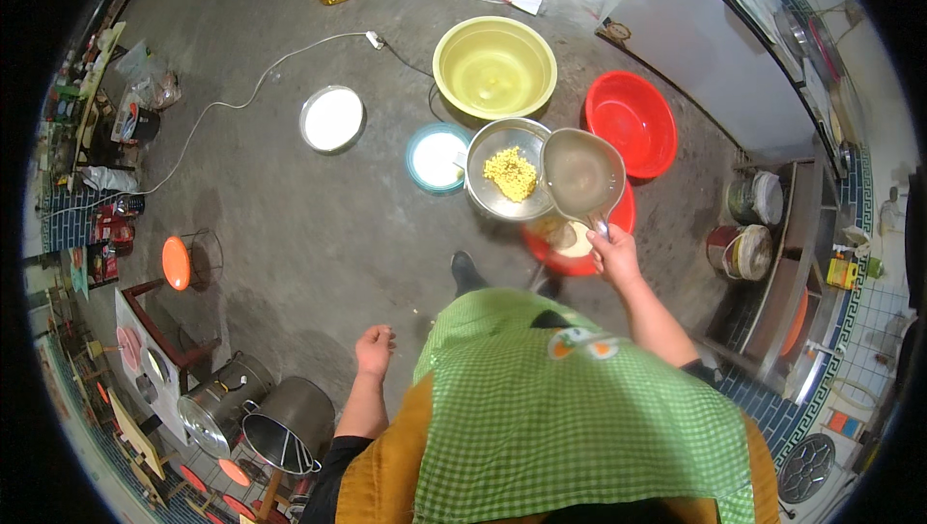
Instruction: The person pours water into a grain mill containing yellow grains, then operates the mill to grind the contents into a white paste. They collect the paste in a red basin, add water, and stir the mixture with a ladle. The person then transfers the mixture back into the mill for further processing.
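Procedure, left to right. Let the left grip point(375, 350) hang low and well apart from the steel bowl point(502, 136), as shown, so that it does not obstruct the work. The bowl stands near the floor point(270, 186) ahead of the feet; yellow kernels point(510, 173) lie heaped near its middle. The dipper point(583, 173) overlaps the bowl's right side; contact with the rim cannot be confirmed from this view. Hold the dipper level and move it slowly: its wide cup sits ahead of the hand, so it probably tends to tip, and any liquid inside may slop. Guard the lower red basin point(623, 225), partly hidden under the dipper, as drips could reach its pale contents point(577, 242).

Grip status. Left: fingers loosely curled, partly open, nothing visible in them. Right: the right grip point(615, 254) is closed around the dipper's handle point(601, 226); placement of the fingers underneath cannot be told. A firm hold close to the cup should limit twisting.
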{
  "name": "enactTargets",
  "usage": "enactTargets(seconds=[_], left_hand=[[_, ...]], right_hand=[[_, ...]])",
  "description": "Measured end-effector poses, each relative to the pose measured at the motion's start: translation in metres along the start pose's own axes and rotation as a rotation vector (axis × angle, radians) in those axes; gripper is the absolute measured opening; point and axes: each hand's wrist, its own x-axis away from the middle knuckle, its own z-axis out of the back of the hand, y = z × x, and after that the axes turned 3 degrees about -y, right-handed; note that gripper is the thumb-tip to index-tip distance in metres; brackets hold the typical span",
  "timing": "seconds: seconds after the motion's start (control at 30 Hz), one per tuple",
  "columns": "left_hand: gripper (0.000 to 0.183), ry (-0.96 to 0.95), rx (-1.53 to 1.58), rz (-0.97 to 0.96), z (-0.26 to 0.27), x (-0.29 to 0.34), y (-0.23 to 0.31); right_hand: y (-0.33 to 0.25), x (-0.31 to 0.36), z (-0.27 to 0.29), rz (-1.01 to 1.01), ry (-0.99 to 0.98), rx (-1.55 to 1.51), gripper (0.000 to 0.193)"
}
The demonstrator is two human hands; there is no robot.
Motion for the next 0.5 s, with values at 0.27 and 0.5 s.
enactTargets(seconds=[0.27, 0.5], left_hand=[[0.015, -0.034, 0.022, -0.029, -0.010, -0.010, -0.005], [0.016, -0.038, 0.061, -0.055, -0.010, -0.019, -0.003]], right_hand=[[0.000, 0.008, 0.004, -0.010, 0.023, 0.066, 0.015], [0.002, 0.008, 0.005, 0.025, 0.034, 0.094, 0.016]])
